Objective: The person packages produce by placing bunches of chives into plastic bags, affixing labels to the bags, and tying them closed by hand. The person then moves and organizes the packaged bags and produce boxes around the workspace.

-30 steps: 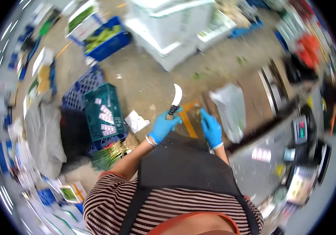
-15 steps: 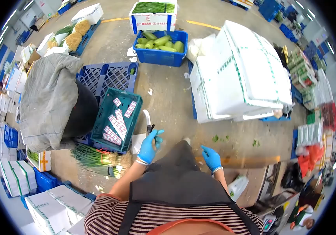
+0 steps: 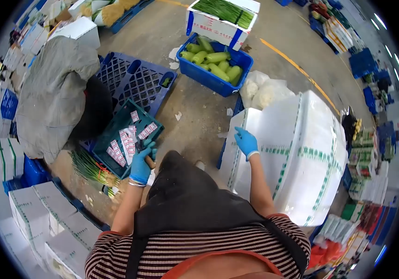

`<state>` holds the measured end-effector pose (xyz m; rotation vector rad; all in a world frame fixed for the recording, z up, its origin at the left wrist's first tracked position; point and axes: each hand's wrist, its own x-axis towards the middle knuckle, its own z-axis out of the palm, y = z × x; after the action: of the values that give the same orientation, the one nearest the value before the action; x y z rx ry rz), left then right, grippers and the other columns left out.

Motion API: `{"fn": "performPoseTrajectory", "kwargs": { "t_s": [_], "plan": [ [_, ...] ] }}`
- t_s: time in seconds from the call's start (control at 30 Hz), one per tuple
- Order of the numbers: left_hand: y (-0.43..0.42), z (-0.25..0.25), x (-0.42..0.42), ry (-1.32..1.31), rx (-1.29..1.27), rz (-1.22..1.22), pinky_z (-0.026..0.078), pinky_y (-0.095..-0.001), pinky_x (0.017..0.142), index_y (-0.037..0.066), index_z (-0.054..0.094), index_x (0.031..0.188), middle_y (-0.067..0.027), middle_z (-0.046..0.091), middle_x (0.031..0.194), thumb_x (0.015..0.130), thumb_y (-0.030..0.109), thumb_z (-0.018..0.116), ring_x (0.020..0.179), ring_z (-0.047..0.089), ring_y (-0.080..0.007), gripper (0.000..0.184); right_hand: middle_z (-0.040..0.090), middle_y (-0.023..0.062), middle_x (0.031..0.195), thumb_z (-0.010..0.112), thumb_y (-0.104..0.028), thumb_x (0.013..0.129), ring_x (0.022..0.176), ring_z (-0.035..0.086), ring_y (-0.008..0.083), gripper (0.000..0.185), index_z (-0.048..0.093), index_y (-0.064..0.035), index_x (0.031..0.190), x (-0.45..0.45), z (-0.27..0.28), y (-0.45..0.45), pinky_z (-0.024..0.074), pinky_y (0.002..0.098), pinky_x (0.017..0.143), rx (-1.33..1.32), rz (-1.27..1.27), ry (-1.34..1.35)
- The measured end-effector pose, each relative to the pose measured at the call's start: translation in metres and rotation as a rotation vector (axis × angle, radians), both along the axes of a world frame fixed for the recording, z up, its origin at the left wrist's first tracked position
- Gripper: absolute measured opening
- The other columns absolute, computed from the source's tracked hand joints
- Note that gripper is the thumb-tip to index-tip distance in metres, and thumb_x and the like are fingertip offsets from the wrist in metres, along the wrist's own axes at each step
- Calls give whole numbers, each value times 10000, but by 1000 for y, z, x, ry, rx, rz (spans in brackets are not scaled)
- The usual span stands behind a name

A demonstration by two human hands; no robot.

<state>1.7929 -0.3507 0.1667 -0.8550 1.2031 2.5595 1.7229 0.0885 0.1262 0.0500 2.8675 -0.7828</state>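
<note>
My left hand (image 3: 141,166), in a blue glove, is closed around the brown handle of a knife (image 3: 150,162). Its blade can hardly be made out against the green crate (image 3: 154,132) just beyond. Strips of red-and-white printed labels (image 3: 128,143) lie inside that crate. Over to the right, my right hand (image 3: 247,142), also gloved in blue, holds nothing and has its fingers partly spread. It is in front of the tape-bound white foam boxes (image 3: 274,165); whether it touches them I cannot tell.
A blue tub (image 3: 209,78) of green gourds stands ahead, beside a foam box (image 3: 218,27) of green stalks. A blue pallet (image 3: 139,83) lies beyond the crate. Grey cloth (image 3: 51,93) drapes a dark shape at left. Bundled scallions (image 3: 88,168) lie on the floor.
My view has turned to the right and my body has come closer to the white boxes. My right hand has risen and reached forward; my left hand keeps the knife, whose curved blade showed clearly before.
</note>
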Motion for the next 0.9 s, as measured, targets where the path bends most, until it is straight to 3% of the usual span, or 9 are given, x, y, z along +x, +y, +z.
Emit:
{"fn": "performPoseTrajectory", "kwargs": {
  "t_s": [0.07,0.1,0.23,0.33,0.37,0.5,0.57,0.67,0.9],
  "plan": [
    [-8,-14,-16,-26,-145,92,524,-271,699,53,571,1177,-68,649,1039,864,15,551,798,633,-176,316,674,131,1022,568,-260,887,915,647,314,373,588,-153,1243,-62,8,-9,511,419,809,-46,77,-10],
    [-10,-12,-27,-62,-246,106,516,-258,644,96,439,1358,-73,627,1010,863,6,554,764,630,-174,516,675,130,1039,567,-261,888,930,646,315,373,587,-150,1244,-88,7,-14,510,418,820,-69,112,-19],
    [-12,-3,-93,-65,-407,257,499,-259,595,222,70,1529,-72,604,990,880,18,543,716,599,-151,829,657,140,1121,551,-271,899,1000,623,345,375,582,-128,1244,-182,-8,-35,491,419,879,-57,244,-85],
    [-55,-44,-155,-22,-443,73,499,-267,642,133,481,1380,-41,594,992,899,23,511,704,567,-132,495,645,151,1148,550,-278,898,1024,615,348,370,592,-129,1234,-234,-26,-40,489,418,886,-99,235,-151],
    [-61,-43,-182,-90,-372,63,481,-249,662,86,645,1161,-39,612,980,897,16,498,701,553,-118,309,639,157,1161,558,-297,888,1039,611,346,373,612,-121,1213,-245,-54,-32,484,415,898,-76,237,-99],
    [-82,-68,-287,-6,-400,55,434,-224,587,39,692,957,-13,629,789,861,30,513,638,517,-100,204,654,146,1124,574,-284,879,941,644,290,378,623,-98,1204,-286,-95,-4,502,382,852,13,234,-433],
    [-78,-65,-348,-40,-353,4,412,-210,554,39,708,973,-9,624,759,858,29,529,593,501,-92,213,674,136,1062,576,-236,887,794,674,196,375,611,-76,1225,-297,-103,7,529,335,761,-83,81,-528],
    [-66,-69,-446,-48,-350,-143,410,-216,548,73,718,1030,13,625,793,898,109,572,593,498,-82,200,670,129,1065,588,-236,889,790,669,195,387,601,-65,1236,-334,-74,3,531,329,756,-136,-110,-689],
    [-1,-62,-671,-139,-431,-259,401,-241,516,67,706,1045,-3,606,791,896,198,623,585,488,-91,215,650,91,939,551,-197,942,723,641,183,343,566,-42,1247,-473,-134,56,534,291,664,-657,-488,-733]
  ]
}}
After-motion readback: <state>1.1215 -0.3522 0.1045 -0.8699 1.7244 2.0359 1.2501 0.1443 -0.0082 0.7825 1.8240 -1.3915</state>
